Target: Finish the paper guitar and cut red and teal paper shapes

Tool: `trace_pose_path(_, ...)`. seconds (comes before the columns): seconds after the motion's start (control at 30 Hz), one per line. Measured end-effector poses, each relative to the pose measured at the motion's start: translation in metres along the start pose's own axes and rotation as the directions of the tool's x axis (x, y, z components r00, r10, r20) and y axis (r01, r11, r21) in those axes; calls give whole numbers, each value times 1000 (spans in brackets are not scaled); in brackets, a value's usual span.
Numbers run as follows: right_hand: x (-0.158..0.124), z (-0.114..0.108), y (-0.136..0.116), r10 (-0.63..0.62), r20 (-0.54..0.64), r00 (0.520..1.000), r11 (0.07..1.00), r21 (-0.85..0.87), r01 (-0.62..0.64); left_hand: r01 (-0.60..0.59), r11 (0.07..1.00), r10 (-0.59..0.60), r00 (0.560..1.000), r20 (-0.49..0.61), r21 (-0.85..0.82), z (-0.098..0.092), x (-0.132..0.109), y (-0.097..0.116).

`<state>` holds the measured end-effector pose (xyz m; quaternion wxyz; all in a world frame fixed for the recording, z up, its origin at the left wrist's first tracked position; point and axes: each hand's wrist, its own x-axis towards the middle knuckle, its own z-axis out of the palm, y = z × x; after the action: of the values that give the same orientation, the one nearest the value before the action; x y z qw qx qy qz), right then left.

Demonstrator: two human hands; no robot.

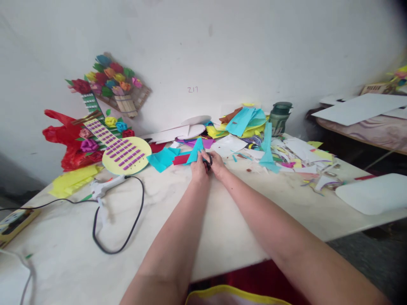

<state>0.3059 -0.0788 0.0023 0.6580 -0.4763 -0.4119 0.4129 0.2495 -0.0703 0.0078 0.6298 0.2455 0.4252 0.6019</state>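
My left hand (199, 167) is closed on a folded piece of turquoise paper (196, 151) that stands up to a point above the fingers. Right beside it, my right hand (217, 164) is closed round the black handles of scissors (208, 162); the blades are hidden by the hands and paper. The two hands are close together over the middle of the table. Just left of them lie a red strip (181, 159) and another turquoise sheet (163, 159).
A yellow paper guitar (136, 153) and a white glue gun (108, 186) with a looped black cord lie on the left. Paper scraps (295, 156) cover the right side, near a green bottle (280, 118). A white board (375, 194) lies at the right edge.
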Motion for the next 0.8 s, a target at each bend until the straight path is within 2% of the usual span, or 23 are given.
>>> trace_pose_path(0.13, -2, 2, -2, 16, -24, 1000, 1000, 23, -16, -80, 997, 79, 995, 53, 18, 0, 1, -2)
trace_pose_path(0.27, -3, 3, -1, 17, -54, 998, 1000, 16, -16, -75, 997, 73, 996, 44, 33, 1, 1, -2)
trace_pose_path(0.57, -1, -1, -1, 21, -37, 999, 999, -26, -22, -100, 994, 97, 994, 54, 42, -1, 0, -3)
trace_pose_path(0.8, -1, -2, -7, 79, -4, 997, 997, 14, -79, -101, 995, 100, 993, 63, 18, 0, -1, -2)
